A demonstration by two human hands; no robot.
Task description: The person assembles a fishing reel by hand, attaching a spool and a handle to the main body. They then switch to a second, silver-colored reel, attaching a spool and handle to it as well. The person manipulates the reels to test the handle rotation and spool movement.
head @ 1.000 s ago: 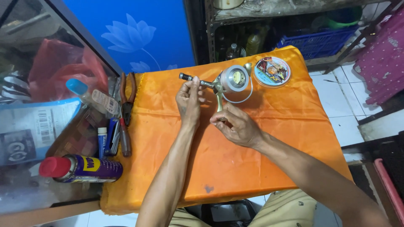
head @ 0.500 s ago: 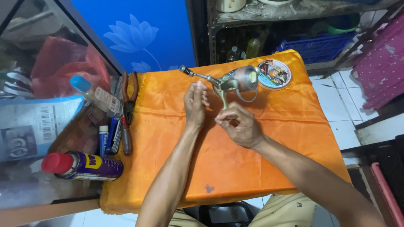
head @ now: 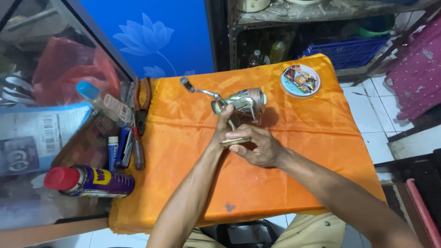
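The fishing reel [head: 242, 104] is sitting at the middle of the far half of the surface [head: 294, 183], lifted at its foot by both hands. It is showing a pale gold and silver body, a round spool facing right and a thin crank handle with a dark knob reaching up to the left. The left hand [head: 222, 127] is closing around the reel's stem just below the body. The right hand [head: 257, 147] is pinching the flat foot of the reel, fingers curled around it.

An orange cloth is covering the surface, creased and carrying a small dark stain near the front edge. A round line spool [head: 300, 81] with a clear cover is lying near the far right corner, well apart from the reel. Along the left edge, red-handled pliers [head: 140, 106], a screwdriver [head: 137, 148] and a blue and yellow spray can [head: 89, 181] with a red cap are lying beside a glass case. A blue panel with a flower print is standing behind, next to a metal shelf holding bottles and a blue basket [head: 353, 50].
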